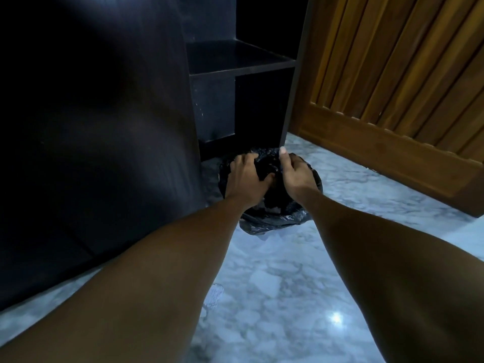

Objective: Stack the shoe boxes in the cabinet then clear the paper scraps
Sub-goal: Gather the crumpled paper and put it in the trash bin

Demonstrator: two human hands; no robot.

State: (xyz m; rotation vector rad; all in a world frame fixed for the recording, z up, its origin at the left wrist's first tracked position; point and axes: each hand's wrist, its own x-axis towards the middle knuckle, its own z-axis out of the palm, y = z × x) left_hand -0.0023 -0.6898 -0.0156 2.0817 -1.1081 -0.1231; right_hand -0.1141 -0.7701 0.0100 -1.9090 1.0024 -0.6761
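Fingers (245, 159) of left hand (246, 178) and right hand (294, 172) curl into black bin bag (276, 221) on floor (282, 284) beside cabinet (104, 127), bunching its mouth, probably to contain scraps.

This looks like a room in a home: a polished grey-white marble floor (275, 284), a tall black wooden cabinet (104, 127) with open shelves standing on it, and a brown slatted wooden door (392, 87) just beside.
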